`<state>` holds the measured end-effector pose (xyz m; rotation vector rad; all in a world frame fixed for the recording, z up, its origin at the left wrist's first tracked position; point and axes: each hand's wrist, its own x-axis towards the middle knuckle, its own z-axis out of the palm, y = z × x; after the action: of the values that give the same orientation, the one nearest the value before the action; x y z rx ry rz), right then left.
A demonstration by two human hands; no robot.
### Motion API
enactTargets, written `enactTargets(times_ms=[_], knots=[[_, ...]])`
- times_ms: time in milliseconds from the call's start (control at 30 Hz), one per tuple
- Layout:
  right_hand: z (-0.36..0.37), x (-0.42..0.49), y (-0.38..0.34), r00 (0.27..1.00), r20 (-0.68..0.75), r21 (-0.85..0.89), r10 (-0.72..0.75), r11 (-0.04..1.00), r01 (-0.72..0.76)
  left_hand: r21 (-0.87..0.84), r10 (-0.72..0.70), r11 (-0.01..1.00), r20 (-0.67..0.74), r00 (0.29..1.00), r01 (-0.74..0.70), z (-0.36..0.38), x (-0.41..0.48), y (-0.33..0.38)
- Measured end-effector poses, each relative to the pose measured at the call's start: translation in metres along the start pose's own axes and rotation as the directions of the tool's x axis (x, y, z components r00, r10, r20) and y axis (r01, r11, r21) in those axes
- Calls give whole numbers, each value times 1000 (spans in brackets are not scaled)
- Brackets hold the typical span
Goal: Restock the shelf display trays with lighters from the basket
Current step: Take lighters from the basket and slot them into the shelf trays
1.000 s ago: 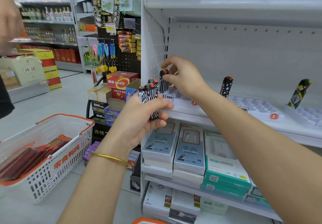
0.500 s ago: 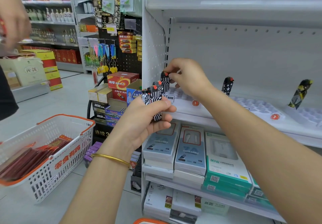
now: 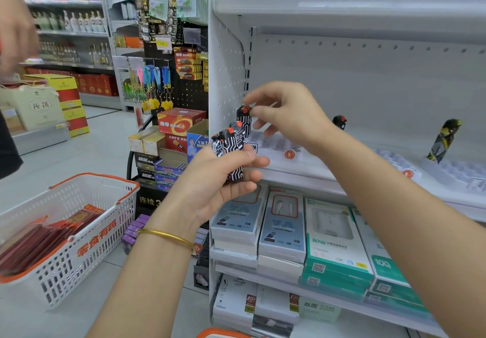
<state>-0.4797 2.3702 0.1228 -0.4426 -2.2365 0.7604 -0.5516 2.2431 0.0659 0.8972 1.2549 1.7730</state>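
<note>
My left hand (image 3: 223, 180) grips a bundle of black-and-white circuit-pattern lighters (image 3: 231, 151) in front of the shelf edge. One matching lighter (image 3: 243, 120) stands upright at the far left of the first white display tray (image 3: 276, 144). My right hand (image 3: 286, 117) hovers just right of it with fingers spread, thumb above its red cap and holding nothing. A star-pattern lighter (image 3: 339, 122) stands in the second tray (image 3: 389, 157). A yellow camouflage lighter (image 3: 444, 140) leans in the third tray (image 3: 462, 173).
A white basket with an orange rim (image 3: 86, 230) stands on the floor at left, holding red packs (image 3: 44, 237). Boxed cables and chargers (image 3: 284, 230) fill the shelf below the trays. Another person's hand (image 3: 14, 30) is at the upper left. An orange rim (image 3: 223, 333) shows at the bottom edge.
My right hand lowered the pinched lighter into the left end of the first tray and opened its fingers. The left hand with its bundle stayed almost still.
</note>
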Motion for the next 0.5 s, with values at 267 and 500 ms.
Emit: enactTargets(times_ms=[267,500], knots=[[-4,-12,-7,961,275,116,35,991,-70,2,-1,1000,9,1000,1,3,1,-1],[-13,-14,-4,974,204,196,101,970,-141,-48,68,996,-58,996,-71,3,0,3]])
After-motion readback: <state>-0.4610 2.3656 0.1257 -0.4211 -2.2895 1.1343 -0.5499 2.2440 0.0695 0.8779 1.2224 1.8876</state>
